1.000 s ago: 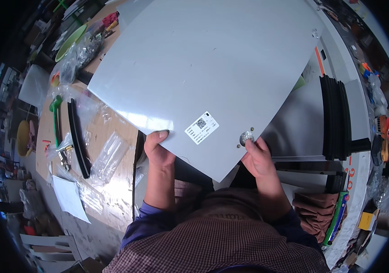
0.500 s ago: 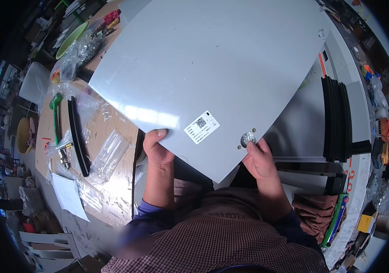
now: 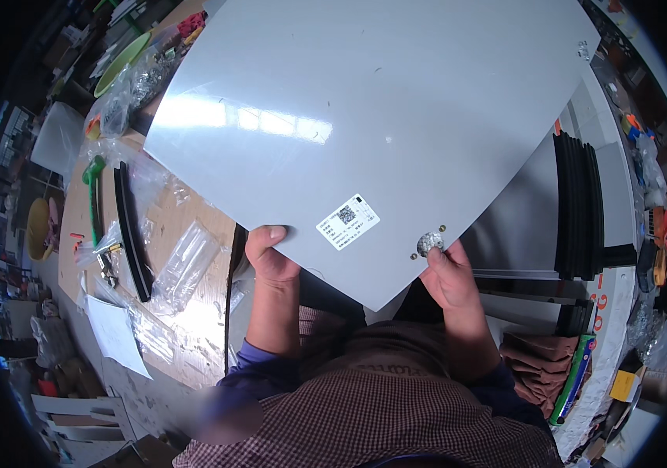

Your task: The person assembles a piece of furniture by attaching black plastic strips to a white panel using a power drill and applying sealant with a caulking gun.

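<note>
A large glossy light-grey panel (image 3: 364,132) spans the middle of the view, one corner pointing toward my body. My left hand (image 3: 271,253) grips its near left edge, thumb on top and fingers hidden beneath. On the near right edge my right hand (image 3: 450,277) holds it, thumb next to a round metal hinge cup (image 3: 430,243) set in the panel. Two small brass-coloured screws flank the cup. A white printed label (image 3: 347,221) is stuck on the face between my hands. Another metal fitting (image 3: 583,51) sits near the far right edge.
Left, a wooden table (image 3: 185,327) carries a green-handled tool (image 3: 93,195), black strips (image 3: 132,234), clear plastic bags (image 3: 187,265) and a white sheet (image 3: 117,335). Right, black ribbed strips (image 3: 579,207) lie over pale panels, near brown cloth (image 3: 537,366) and a green tube (image 3: 573,382).
The panel has tilted and shifted slightly, its far right side moving right and the light reflection sliding up across it. My right hand has moved a little right and down with it.
</note>
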